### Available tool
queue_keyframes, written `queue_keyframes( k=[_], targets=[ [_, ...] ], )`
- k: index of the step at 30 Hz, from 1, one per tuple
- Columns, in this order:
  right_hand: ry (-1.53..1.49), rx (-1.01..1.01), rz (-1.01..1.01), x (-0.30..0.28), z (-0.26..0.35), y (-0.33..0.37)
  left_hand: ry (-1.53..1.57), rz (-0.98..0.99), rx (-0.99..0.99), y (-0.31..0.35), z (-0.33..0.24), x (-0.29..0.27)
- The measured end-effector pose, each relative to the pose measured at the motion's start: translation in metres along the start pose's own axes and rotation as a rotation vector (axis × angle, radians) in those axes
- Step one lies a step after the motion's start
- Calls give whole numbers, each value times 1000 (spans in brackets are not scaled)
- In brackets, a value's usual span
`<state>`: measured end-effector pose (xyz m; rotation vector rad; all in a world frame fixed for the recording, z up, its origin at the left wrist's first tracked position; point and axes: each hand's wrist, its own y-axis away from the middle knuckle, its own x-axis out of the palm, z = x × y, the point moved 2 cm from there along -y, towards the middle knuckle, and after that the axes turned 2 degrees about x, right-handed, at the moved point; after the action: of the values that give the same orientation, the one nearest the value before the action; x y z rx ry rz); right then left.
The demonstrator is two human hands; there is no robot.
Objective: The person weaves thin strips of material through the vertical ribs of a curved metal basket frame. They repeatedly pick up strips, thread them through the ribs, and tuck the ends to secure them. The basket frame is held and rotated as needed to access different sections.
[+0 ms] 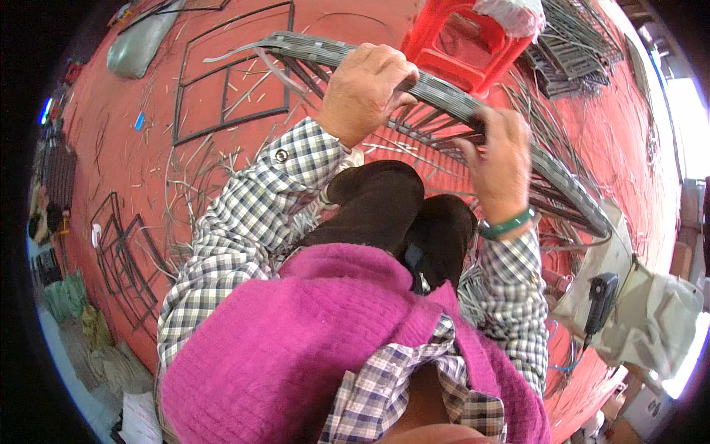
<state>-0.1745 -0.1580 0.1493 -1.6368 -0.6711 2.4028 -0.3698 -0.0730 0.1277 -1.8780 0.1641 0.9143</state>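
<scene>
A curved frame rim wrapped in grey woven strips (444, 96) arches across in front of my knees. My left hand (366, 92) is closed over the top of that rim. To its right my right hand (499, 163), with a green bangle at the wrist, grips the same rim and pinches a grey strip against it. Loose grey strips (251, 55) trail off the rim's left end. Thin dark rods (414, 129) of the frame run under both hands. My checked sleeves and pink vest fill the lower picture.
A red plastic stool (458, 37) stands just beyond the rim. Dark metal frames (222, 81) lie on the red floor at the left, others (122, 251) lower left. Grey strip bundles (577, 44) pile at upper right. A black tool (600, 296) rests on whitish cloth at the right.
</scene>
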Motion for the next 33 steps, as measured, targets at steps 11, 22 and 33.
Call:
queue_keyframes(
  k=[11,22,33],
  targets=[
    [156,19,-106,29,40,-4,110,65,4,6,-18,-6],
    [183,13,-42,32,41,0,172,42,55,11,-14,-7],
    [-32,185,75,19,27,-16,175,403,-111,-15,4,-4]
  ],
)
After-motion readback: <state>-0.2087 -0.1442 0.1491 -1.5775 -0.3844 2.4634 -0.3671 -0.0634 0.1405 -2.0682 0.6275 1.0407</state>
